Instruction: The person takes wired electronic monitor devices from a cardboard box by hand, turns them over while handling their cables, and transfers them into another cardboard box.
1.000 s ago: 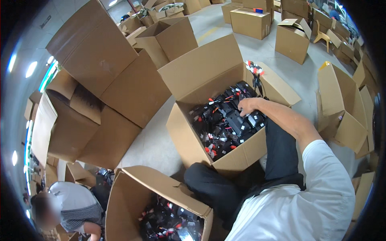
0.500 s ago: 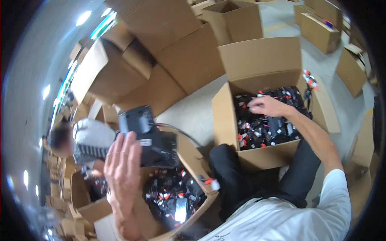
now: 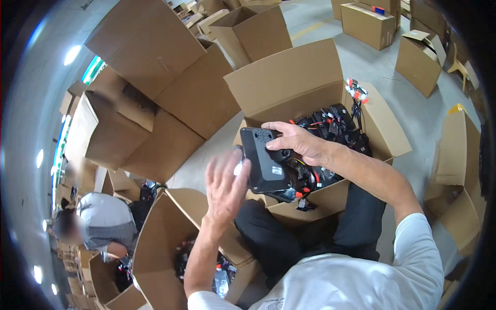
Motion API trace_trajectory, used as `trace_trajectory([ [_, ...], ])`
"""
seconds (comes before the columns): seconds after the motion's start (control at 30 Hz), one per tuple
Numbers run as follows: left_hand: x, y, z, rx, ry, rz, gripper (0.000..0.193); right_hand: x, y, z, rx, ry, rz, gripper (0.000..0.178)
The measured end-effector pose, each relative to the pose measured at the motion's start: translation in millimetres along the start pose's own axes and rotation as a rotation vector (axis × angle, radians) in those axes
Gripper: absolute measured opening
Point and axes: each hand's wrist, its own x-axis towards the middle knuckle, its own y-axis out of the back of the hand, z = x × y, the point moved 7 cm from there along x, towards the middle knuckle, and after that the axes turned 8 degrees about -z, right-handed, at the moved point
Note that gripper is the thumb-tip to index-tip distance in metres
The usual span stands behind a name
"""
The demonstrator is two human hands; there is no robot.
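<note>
A flat black rectangular device [image 3: 263,160], with a cluster of small round holes and a white label, is tilted above the near-left part of the open box in front of me. My right hand [image 3: 297,142] grips its upper right edge, thumb on the face with the holes. My left hand [image 3: 226,181], partly blurred, is beside the device's left edge with fingers stretched out; whether it touches is hard to tell. The cardboard box [image 3: 330,204] holds black devices [image 3: 336,124] and cables with red and white connectors.
At my left, another open box [image 3: 165,227] contains dark devices and a clear plastic bag [image 3: 221,283]. A person [image 3: 106,219] bends over a box farther left. Large cartons [image 3: 186,93] stand ahead. A connector bundle [image 3: 356,93] hangs over the front box's right side.
The black device has moved right, from above the left box to the front box. My right hand has taken hold of it. My left hand has followed rightward; the view has turned.
</note>
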Motion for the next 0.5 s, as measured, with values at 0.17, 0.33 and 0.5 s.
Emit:
trace_trajectory([
  [0.17, -56.6, -91.7, -28.8, -0.988, 0.734, 0.248, 0.121, 26.0, 19.8, 40.4, 0.195, -0.070, 0.043, 0.063],
  [0.33, -113.4, -165.1, 5.9, -1.730, 1.424, -0.014, 0.055, 35.0, 40.8, 91.4, 0.178, -0.199, 0.314, 0.055],
  [0.5, -61.4, -173.6, 17.9, -1.773, 0.830, 0.134, 0.107, 20.9, 75.5, 124.3, 0.337, -0.183, 0.430, 0.053],
])
